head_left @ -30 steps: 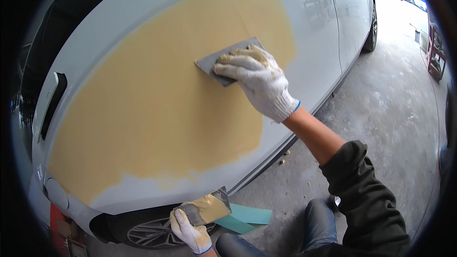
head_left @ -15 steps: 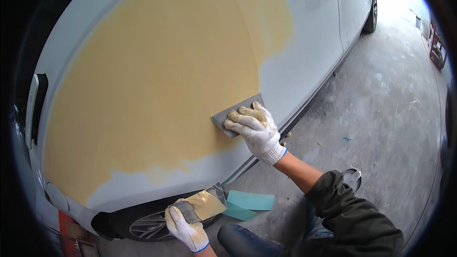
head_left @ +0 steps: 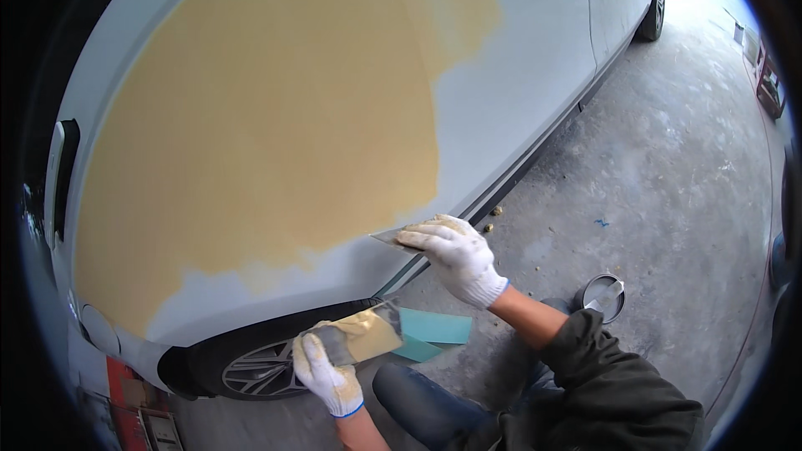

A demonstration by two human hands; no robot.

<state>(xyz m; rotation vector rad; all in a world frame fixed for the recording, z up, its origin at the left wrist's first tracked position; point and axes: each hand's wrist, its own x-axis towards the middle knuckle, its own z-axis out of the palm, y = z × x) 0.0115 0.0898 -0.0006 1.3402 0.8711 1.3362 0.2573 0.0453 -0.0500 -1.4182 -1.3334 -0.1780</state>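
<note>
Yellow filler (head_left: 267,117) lay in a broad, smooth coat across the side of the white car body (head_left: 518,108), its lower edge ragged above the wheel (head_left: 259,369). Just below that edge was the right hand (head_left: 461,260), in a stained white glove, its fingers closed on a thin grey spreader (head_left: 388,238). The spreader showed almost edge-on; whether its tip touched the car could not be told.

Lower down, in front of the wheel, the gloved left hand (head_left: 327,377) had its fingers closed around the near end of a grey plate (head_left: 337,346), which carried a mound of yellow paste (head_left: 374,336). Two teal strips (head_left: 444,327) showed beside the plate's far end. On the concrete floor (head_left: 668,200), a round container (head_left: 595,288) stood near the dark right sleeve (head_left: 622,392), and small crumbs (head_left: 489,228) lay beside the car's lower edge.
</note>
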